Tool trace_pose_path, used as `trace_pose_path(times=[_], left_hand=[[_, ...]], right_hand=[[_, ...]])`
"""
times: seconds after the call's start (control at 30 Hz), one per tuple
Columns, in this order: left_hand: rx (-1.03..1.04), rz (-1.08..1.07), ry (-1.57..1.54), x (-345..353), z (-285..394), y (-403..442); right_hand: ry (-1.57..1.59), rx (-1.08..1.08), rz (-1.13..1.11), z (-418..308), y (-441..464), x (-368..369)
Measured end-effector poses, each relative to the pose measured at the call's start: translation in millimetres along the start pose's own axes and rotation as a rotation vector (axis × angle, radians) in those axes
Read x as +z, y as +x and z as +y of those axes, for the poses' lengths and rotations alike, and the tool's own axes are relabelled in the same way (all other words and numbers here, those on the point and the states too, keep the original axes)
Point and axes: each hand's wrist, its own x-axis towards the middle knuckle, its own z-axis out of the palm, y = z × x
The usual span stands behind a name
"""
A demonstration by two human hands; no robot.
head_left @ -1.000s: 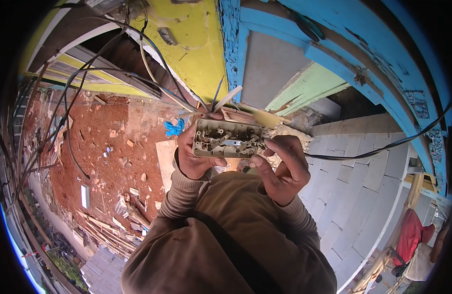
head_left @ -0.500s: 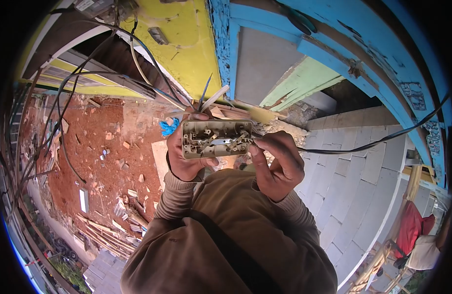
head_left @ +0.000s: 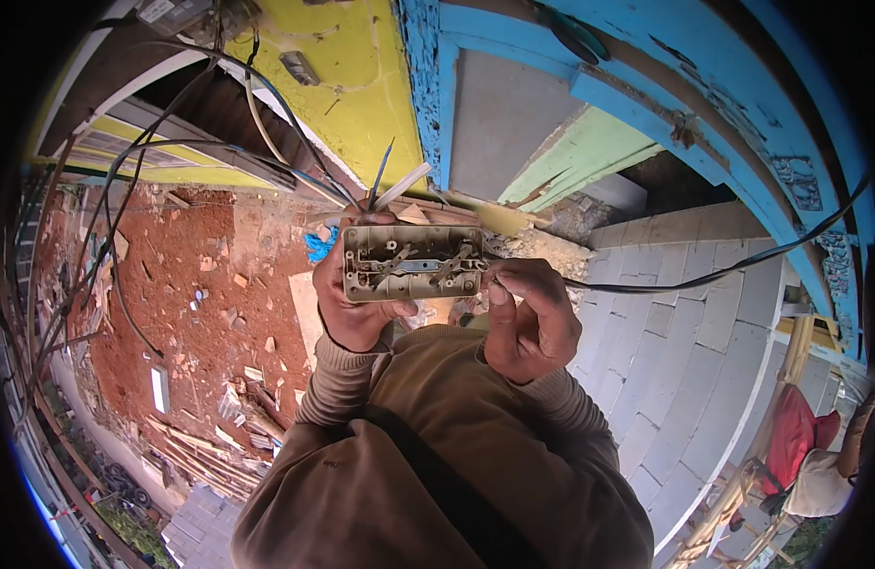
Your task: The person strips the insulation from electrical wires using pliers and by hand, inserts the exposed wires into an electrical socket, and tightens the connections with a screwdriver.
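Observation:
An open rectangular electrical box with metal strips and screws inside lies level across the middle of the view. My left hand holds its left end, thumb along the lower edge, with cable ends rising above the fingers. My right hand is at the box's right end, thumb and forefinger pinched together on the end of a dark cable that runs off to the right. Whether the cable's tip touches the box is too small to tell.
Dark cables hang at the left. A blue frame and yellow wall stand ahead. Grey blocks are at the right, red soil with debris at the left. Part of another person shows at the far right.
The box and both hands have shifted left in view. My right fingers have drawn slightly away from the box's right end, where more of its inside now shows.

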Motion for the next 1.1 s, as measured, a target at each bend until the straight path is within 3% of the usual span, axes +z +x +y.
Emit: trace_pose_path(times=[0.1,0.2,0.27,0.5,0.7,0.77,0.87,1.1], left_hand=[[0.031,0.021,0.008,1.1,-2.5,0.8],[0.053,0.061,-0.034,4.5,-2.2,0.8],[0.038,0.08,-0.084,4.4,-2.2,0.2],[0.021,0.062,-0.067,1.6,-4.8,-0.2],[0.026,0.027,0.008,4.2,-1.5,1.8],[0.017,0.008,0.018,4.2,-1.8,1.6],[0.019,0.028,0.019,3.0,-4.8,1.3],[-0.053,-0.128,-0.004,-5.8,-1.4,-1.7]], right_hand=[[-0.127,-0.062,-0.065,-1.0,1.6,-1.7],[0.014,-0.064,-0.042,1.5,-1.5,6.7],[0.399,0.155,0.08,-6.9,0.0,14.9],[0.375,0.074,-0.023,-2.7,2.4,4.8],[0.151,0.074,-0.02,-12.3,6.7,3.1],[0.365,0.328,0.108,-20.2,13.3,4.3],[0.633,0.496,0.041,-10.3,24.3,-7.7],[0.547,0.631,0.007,-1.0,35.2,-13.3]])
